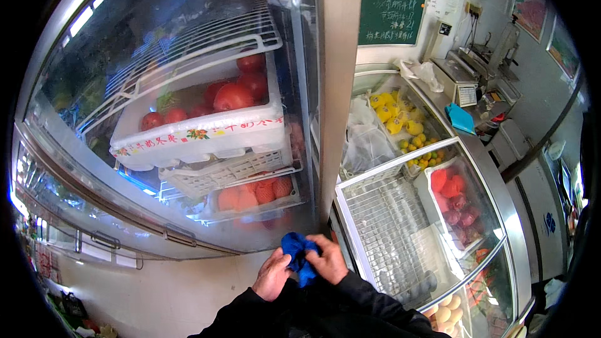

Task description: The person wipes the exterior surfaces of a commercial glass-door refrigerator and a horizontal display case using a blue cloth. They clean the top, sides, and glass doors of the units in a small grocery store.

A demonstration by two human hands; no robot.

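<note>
Both my hands meet on a blue cloth (300, 254) in front of my body, low in the view. My left hand (272, 273) grips the cloth's left side with thumb and fingers. From the right, my right hand (329, 258) clutches the bunched upper part, and a fold hangs down between the two hands. Ahead on the left stands a display fridge with a glass door (159, 202). Behind the glass, a white foam box (197, 138) holds red tomatoes (233, 97) under a wire shelf (188, 51).
To the right is a glass-topped display case (509, 216) with yellow-wrapped fruit (392, 108), small citrus fruit (418, 144) and a wire rack (382, 225). A weighing scale (458, 87) and a blue packet (460, 118) sit on its counter. A metal post (339, 89) divides fridge and case.
</note>
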